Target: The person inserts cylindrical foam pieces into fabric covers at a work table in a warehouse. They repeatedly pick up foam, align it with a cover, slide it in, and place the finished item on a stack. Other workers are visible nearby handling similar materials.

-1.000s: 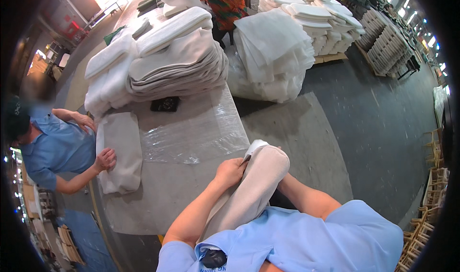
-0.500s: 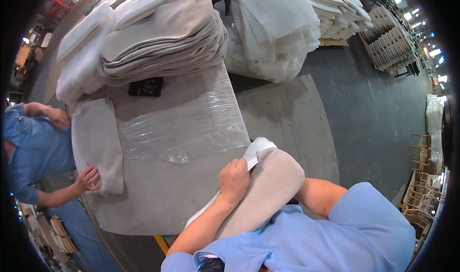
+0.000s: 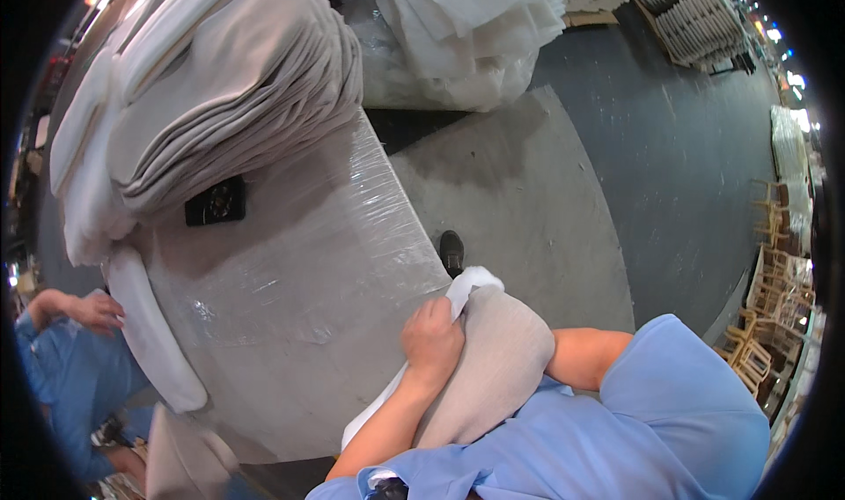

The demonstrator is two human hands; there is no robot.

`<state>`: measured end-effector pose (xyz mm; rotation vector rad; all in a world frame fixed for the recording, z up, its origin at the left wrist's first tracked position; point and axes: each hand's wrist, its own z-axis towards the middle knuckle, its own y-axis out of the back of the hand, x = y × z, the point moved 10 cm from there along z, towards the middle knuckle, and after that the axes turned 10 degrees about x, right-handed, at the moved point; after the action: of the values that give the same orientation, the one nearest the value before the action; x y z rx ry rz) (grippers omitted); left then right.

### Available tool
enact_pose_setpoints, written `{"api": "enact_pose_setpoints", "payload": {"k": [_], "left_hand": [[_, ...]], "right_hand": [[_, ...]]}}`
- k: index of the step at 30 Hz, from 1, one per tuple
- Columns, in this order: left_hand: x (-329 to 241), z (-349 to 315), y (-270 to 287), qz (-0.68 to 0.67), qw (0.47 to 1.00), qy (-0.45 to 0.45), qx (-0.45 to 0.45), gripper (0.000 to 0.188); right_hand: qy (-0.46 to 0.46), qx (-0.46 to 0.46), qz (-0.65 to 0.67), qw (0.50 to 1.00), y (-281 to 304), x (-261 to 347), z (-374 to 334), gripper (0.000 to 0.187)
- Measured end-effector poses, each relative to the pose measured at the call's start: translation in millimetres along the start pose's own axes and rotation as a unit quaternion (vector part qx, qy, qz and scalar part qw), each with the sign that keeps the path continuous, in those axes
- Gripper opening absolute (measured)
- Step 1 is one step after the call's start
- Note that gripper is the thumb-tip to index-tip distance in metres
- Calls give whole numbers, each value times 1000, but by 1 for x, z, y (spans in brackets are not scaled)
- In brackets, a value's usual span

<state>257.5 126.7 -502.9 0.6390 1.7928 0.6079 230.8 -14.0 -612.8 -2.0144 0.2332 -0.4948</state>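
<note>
Against my body lies a beige fabric cushion cover (image 3: 502,350), with white padding (image 3: 478,277) showing at its far end and along its left side. My left hand (image 3: 433,341) is closed on the cover's left edge near that end, and white material shows at its fingertips. My right forearm passes behind the cover's right side. The cover hides my right hand, so its fingers cannot be seen.
Ahead is a grey table (image 3: 290,386) partly under clear plastic film, bearing a stack of beige covers (image 3: 238,104) and a black object (image 3: 216,202). A co-worker (image 3: 75,368) stands left beside a white pad (image 3: 154,333). Chair frames (image 3: 775,315) line the right.
The view has shifted. My left hand keeps its grip, but the white tag at its fingers no longer shows. The co-worker's beige cover has come off the white pad towards the lower left.
</note>
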Motion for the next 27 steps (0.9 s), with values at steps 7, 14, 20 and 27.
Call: {"api": "enact_pose_setpoints", "payload": {"k": [7,14,20,27], "left_hand": [[4,8,6,-8,997,-75,-22,5],[8,6,7,-23,998,-65,2,5],[8,6,4,-33,998,-53,-2,9],[9,14,-3,-49,998,-21,14,11]], "right_hand": [[61,-54,-60,995,7,-7,4,53],[173,-160,-180,955,9,5,16,49],[184,-214,-261,923,14,13,14,47],[103,-196,-373,901,15,18,2,44]]}}
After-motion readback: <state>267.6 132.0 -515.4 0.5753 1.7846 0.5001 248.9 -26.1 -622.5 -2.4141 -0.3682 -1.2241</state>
